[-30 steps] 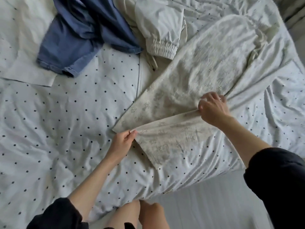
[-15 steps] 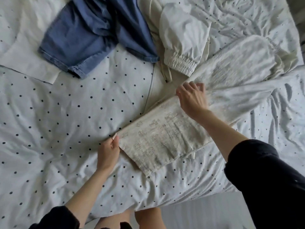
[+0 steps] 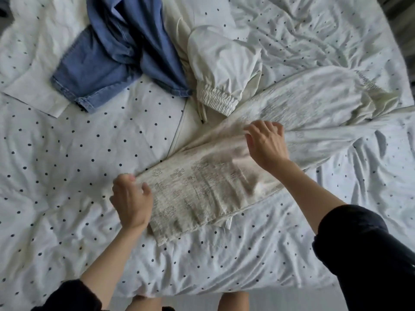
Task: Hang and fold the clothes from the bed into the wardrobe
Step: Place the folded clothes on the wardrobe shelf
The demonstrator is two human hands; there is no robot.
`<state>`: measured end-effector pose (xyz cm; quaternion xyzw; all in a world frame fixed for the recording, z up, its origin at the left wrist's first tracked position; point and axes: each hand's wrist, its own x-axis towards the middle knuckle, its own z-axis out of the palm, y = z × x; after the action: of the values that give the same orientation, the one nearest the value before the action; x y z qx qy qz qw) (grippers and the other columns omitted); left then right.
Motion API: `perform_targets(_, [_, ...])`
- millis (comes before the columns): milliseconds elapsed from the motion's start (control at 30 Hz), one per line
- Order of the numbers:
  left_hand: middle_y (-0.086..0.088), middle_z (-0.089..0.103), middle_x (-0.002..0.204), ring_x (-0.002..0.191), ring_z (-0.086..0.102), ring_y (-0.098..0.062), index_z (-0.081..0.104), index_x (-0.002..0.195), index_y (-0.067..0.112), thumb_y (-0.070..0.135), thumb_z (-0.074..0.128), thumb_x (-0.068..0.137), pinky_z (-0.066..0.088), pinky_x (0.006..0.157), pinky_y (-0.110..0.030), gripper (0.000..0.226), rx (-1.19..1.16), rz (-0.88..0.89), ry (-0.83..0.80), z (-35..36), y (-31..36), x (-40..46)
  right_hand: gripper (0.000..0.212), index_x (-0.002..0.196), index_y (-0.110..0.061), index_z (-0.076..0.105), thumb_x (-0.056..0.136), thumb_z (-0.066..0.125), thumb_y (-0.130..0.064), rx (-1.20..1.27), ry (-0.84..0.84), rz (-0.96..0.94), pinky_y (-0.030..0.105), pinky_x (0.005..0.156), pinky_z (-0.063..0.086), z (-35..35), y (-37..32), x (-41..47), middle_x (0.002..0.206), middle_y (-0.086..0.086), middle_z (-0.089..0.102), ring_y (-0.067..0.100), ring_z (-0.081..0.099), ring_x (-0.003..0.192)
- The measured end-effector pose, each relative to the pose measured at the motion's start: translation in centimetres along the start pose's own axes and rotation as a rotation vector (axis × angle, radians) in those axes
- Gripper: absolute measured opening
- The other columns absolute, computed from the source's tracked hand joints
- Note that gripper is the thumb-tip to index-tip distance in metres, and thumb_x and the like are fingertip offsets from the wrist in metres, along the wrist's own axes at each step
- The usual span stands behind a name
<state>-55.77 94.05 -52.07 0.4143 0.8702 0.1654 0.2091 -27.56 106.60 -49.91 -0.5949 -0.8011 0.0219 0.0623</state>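
My left hand point(image 3: 132, 202) and right hand point(image 3: 266, 143) each pinch the printed cream trousers point(image 3: 202, 187) — I judge uneven tension could skew the fold on the soft bed point(image 3: 67, 153).

The bed cover point(image 3: 78, 158) is white with small dark polka dots. The cream garment point(image 3: 202, 191) carries a faint grey printed pattern of small motifs, while the jeans point(image 3: 107, 61) are mid-blue denim and the jacket point(image 3: 222, 63) beside them is plain off-white. Both sleeves point(image 3: 370, 250) are black.
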Motion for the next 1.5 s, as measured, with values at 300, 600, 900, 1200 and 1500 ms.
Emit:
perform_targets(300, [-0.012,0.058,0.099,0.093,0.052,-0.029,0.062,0.098,0.009,-0.002,0.062,0.077,0.045,0.075,-0.042,0.024,0.057,0.697,-0.03,10.3,20.1,-7.2,0.036,0.119,-0.009,0.06,0.088,0.044,-0.005,0.001,-0.018,0.045,0.058,0.101,0.028,-4.3,20.4,-2.9,0.12,0.012,0.06,0.033,0.054,0.113])
perform_targets(600, [0.009,0.056,0.119,0.114,0.048,-0.013,0.055,0.115,0.028,0.049,0.042,0.094,0.018,0.082,-0.033,0.032,0.285,0.715,-0.29,15.1,31.8,-7.9,0.051,0.137,-0.015,0.044,0.086,0.05,-0.011,-0.19,-0.277,0.117,0.047,0.106,0.02,-4.6,31.8,-4.5,0.14,0.006,0.043,0.026,0.037,0.13])
perform_targets(900, [0.0,0.059,0.091,0.084,0.054,-0.017,0.042,0.085,0.029,0.043,0.055,0.09,0.031,0.087,-0.034,0.02,0.365,0.616,-0.604,15.0,35.8,-8.3,0.04,0.123,-0.012,0.052,0.084,0.06,-0.016,-0.192,-0.311,0.128,0.044,0.096,0.026,-4.3,36.9,-4.0,0.12,0.008,0.054,0.027,0.049,0.117])
perform_targets(1200, [0.004,0.062,0.086,0.075,0.055,-0.012,0.054,0.088,0.026,0.049,0.066,0.08,0.04,0.067,-0.027,0.027,0.152,0.466,-0.696,13.4,37.4,-6.4,0.031,0.112,-0.01,0.065,0.081,0.063,-0.013,-0.039,-0.28,0.096,0.045,0.093,0.029,-7.0,39.8,-1.2,0.117,0.008,0.06,0.029,0.042,0.119])
perform_targets(1500, [0.009,0.059,0.106,0.074,0.057,-0.014,0.064,0.109,0.028,0.037,0.044,0.097,0.043,0.067,-0.017,0.025,0.095,0.366,-0.713,11.5,38.3,-1.1,0.012,0.099,-0.02,0.054,0.09,0.057,-0.027,-0.007,-0.429,0.178,0.035,0.084,0.035,-9.1,40.0,6.2,0.108,0.006,0.062,0.027,0.052,0.109])
